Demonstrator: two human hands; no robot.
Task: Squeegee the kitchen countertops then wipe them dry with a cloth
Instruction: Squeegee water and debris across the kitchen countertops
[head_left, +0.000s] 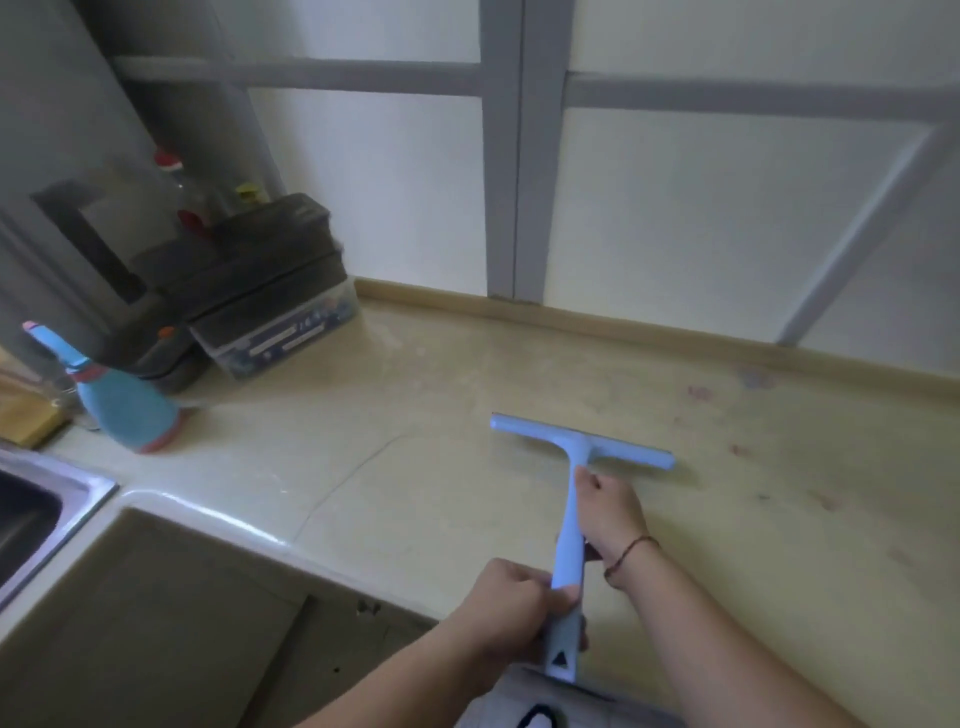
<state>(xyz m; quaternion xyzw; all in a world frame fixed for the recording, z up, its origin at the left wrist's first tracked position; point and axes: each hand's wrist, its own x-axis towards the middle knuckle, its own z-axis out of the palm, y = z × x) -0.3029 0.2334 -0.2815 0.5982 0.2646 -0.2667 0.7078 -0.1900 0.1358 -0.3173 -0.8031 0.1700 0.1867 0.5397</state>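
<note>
Head view: squeegee step. My left hand (511, 605) and right hand (613, 512) both grip the squeegee (574, 499), blade on the worktop (415, 467). Next, I reckon: pull toward the near edge.

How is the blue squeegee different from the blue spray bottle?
The squeegee is flat and T-shaped; the spray bottle is fat and cone-shaped. Both hands hold the squeegee; nobody touches the bottle. The squeegee is all blue; the bottle has pink parts. Both sit on the countertop.

A home kitchen is showing: a cream countertop (415, 415) is meeting a steel sink (47, 514) at its left edge, bottles (176, 192) standing in the far-left corner.
</note>
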